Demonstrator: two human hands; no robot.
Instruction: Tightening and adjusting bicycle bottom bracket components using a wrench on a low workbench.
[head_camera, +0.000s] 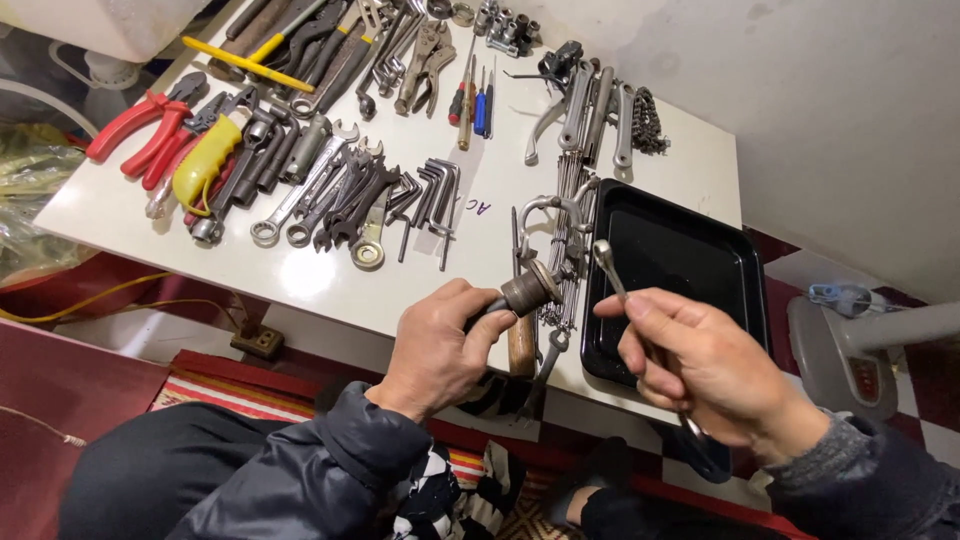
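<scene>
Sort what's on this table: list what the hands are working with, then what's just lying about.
In hand:
left hand grips a dark round metal part
right hand holds a slim wrench

Lying about:
black tray
red pliers
row of wrenches
hex keys
screwdrivers

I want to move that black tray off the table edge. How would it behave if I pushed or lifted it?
The black tray looks like thin, rigid plastic or metal, so probably light and stiff. Its glossy surface suggests it would slide easily on the smooth white table. One corner seems to overhang the edge near the right hand, so it might tip.
</scene>
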